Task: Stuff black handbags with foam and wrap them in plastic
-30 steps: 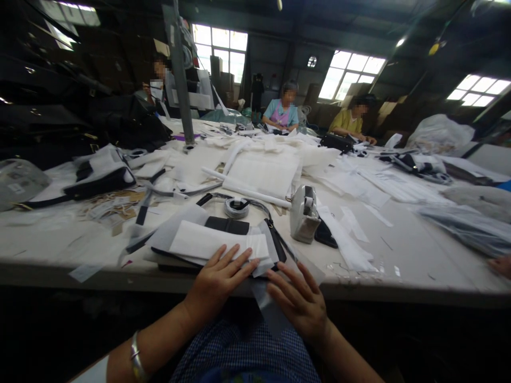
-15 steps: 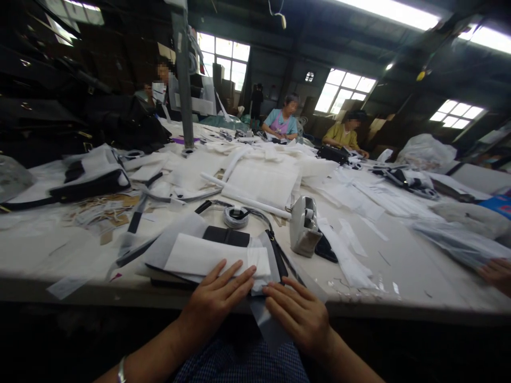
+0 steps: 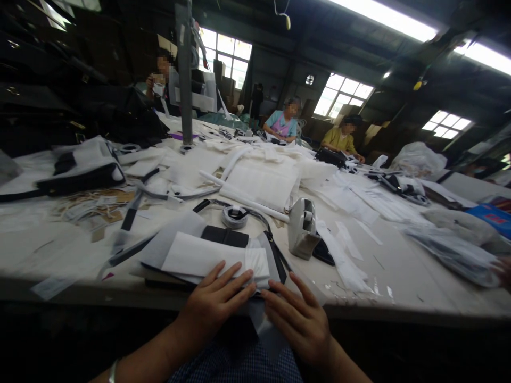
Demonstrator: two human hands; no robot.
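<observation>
A black bag (image 3: 280,260) lies at the table's front edge, partly covered by thin white sheeting (image 3: 175,226). Across it rests a folded white foam strip (image 3: 199,255) with clear wrap at its right end. My left hand (image 3: 223,291) presses on the strip's near edge, fingers outstretched. At the bag's near right edge, my right hand (image 3: 299,316) rests with its fingers extended, touching the wrap. Translucent sheeting (image 3: 259,319) hangs over the edge below the hands. A dark flap (image 3: 225,235) shows behind the strip. Beyond the bag lies a wrapped strap coil (image 3: 235,217).
A tape dispenser (image 3: 302,229) stands right of the bag. White foam sheets (image 3: 259,183) cover the table's middle. Another black bag (image 3: 83,178) lies at left, near a metal post (image 3: 184,80). Co-workers sit across the table; another person's hand (image 3: 503,272) touches plastic-wrapped goods at far right.
The view has shifted slightly. My hands stay at the bag's near edge, the right fingers a little more spread. The co-worker's hand at far right has moved outward, towards the frame edge.
</observation>
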